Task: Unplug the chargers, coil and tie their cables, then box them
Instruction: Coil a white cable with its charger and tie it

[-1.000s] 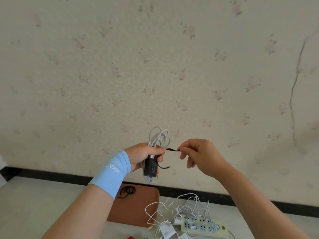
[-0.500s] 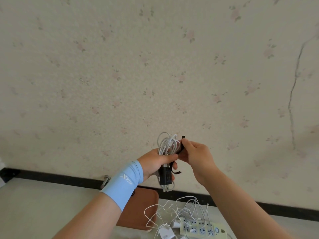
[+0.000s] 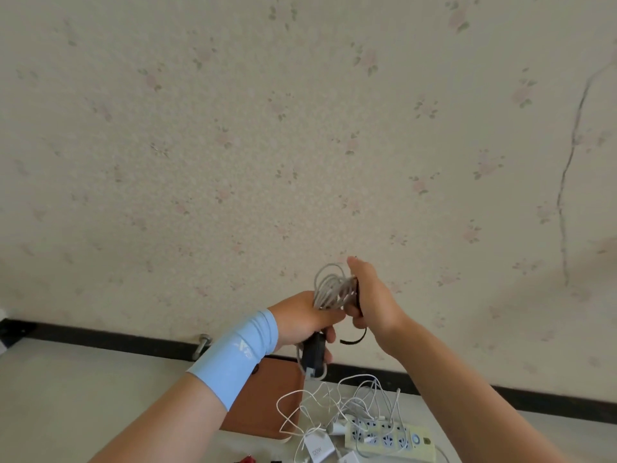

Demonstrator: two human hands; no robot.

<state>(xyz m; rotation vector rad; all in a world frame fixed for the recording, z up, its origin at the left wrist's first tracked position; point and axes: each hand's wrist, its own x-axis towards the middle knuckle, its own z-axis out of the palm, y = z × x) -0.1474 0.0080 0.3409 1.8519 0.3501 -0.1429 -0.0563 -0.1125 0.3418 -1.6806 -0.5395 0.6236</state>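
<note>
1. My left hand (image 3: 309, 324) grips the coiled cable (image 3: 330, 289) at its waist, fingers curled round it; the black charger (image 3: 314, 351) hangs from the underside of that fist, held up in front of the wall and well above the table.
2. The bundle's long axis stands nearly upright; white loops fan out at the top and the charger body points down toward the table.
3. My right hand (image 3: 372, 304) sits just to the right of the coil, touching it; its fingers are curled and pinch the black tie (image 3: 359, 295) against the side of the loops, thumb pointing up.
4. The relation that matters: the tie runs across the bundle, at right angles to its long axis, on the side facing my right palm; its free tail (image 3: 353, 339) droops below the right hand and curls back toward the left thumb.
5. So I judge the right hand is the one to carry the tail round, while the left only clamps; how many turns are already on I cannot tell, as the hand hides the wrap.
6. Below, on the table, loose cables (image 3: 334, 404) sprawl over the power strip (image 3: 390, 437), a white charger (image 3: 319, 450) beside it; those look not yet coiled.
7. A brown tray (image 3: 267, 406) lies left of the tangle; whether it is the box I cannot tell.
</note>
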